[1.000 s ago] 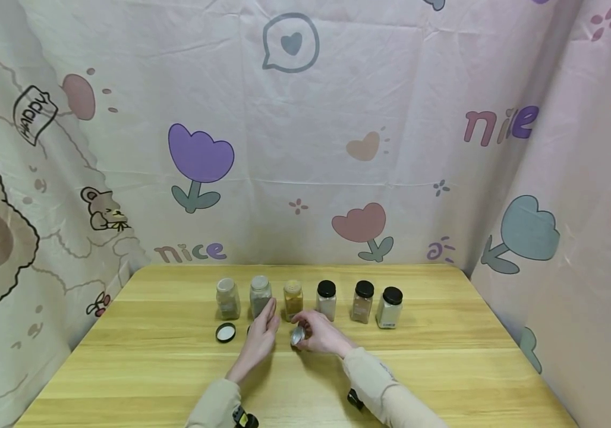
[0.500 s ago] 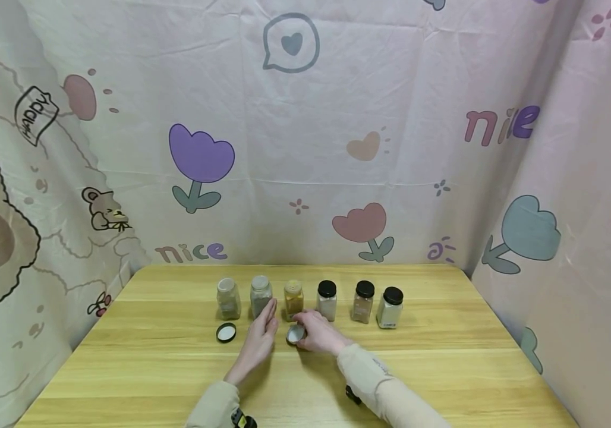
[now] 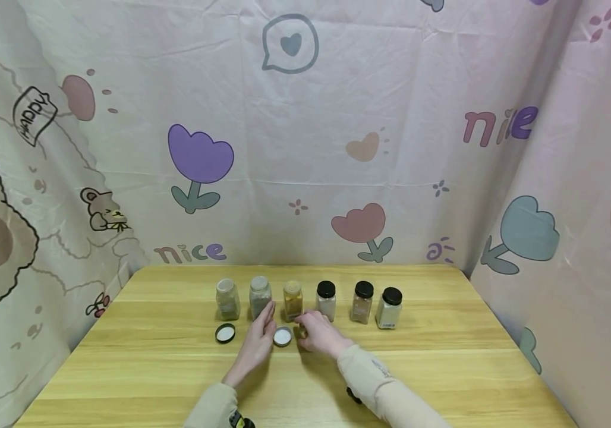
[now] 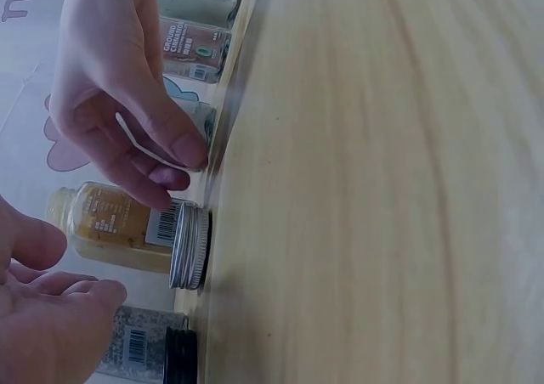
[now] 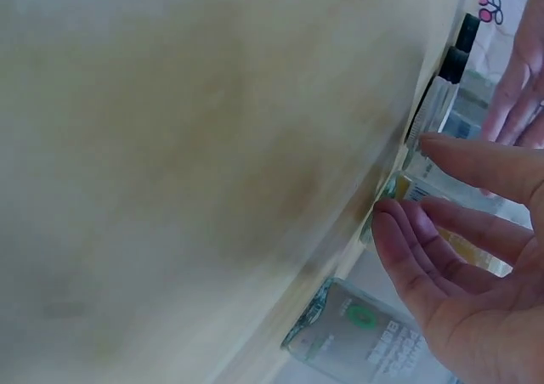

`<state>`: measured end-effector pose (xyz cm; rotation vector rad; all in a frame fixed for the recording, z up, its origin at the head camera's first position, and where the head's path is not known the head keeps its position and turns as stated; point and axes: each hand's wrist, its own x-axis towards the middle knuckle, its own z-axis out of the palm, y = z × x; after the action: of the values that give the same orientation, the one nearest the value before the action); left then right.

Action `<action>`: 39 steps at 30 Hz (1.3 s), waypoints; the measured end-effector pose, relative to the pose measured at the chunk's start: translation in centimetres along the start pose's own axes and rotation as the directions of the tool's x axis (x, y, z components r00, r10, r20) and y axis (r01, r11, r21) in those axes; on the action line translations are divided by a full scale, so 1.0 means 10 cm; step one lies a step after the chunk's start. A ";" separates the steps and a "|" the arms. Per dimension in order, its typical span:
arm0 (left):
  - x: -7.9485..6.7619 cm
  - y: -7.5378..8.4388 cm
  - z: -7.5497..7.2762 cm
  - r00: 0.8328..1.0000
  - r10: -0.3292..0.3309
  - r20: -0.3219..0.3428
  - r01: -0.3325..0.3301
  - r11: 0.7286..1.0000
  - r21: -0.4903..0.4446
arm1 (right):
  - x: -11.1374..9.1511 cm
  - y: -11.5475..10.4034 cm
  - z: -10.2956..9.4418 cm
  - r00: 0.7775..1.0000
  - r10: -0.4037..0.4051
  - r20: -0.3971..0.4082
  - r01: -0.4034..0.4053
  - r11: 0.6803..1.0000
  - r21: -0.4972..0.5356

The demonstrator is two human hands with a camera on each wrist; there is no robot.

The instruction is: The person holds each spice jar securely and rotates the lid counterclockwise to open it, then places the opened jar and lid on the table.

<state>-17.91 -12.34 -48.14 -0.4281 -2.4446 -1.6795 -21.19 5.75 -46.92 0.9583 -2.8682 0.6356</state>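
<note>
While the silver screw lid [image 3: 282,336] is lying liner-up on the wooden table [image 3: 418,380], in front of the uncapped jar of yellow spice [image 3: 293,302], the right hand [image 3: 324,334] is curving its thumb and fingers apart just beside it, holding nothing, and the left hand [image 3: 257,340] is extending loose, empty fingers close on its other side. Judging by its thin metal look, the lid is promising to be light, stiff and slightly slick, its ribbed rim offering the surest pinch.
</note>
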 end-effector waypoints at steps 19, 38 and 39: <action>-0.10 0.06 0.05 0.997 -0.052 0.058 0.044 0.991 0.124 | -0.08 0.08 -0.08 0.998 0.044 0.044 -0.049 0.991 0.123; -0.06 -0.02 0.18 0.996 -0.080 0.044 0.078 0.996 0.052 | -0.15 0.20 -0.15 0.926 0.094 -0.366 0.022 0.953 0.301; -0.06 -0.01 0.18 0.995 -0.084 0.046 0.082 0.996 0.047 | -0.15 0.20 -0.15 0.898 0.105 -0.428 0.040 0.948 0.316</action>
<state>-17.34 -10.84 -49.06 -0.3703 -2.5633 -1.6596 -21.31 8.69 -46.52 0.6781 -2.4235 1.1779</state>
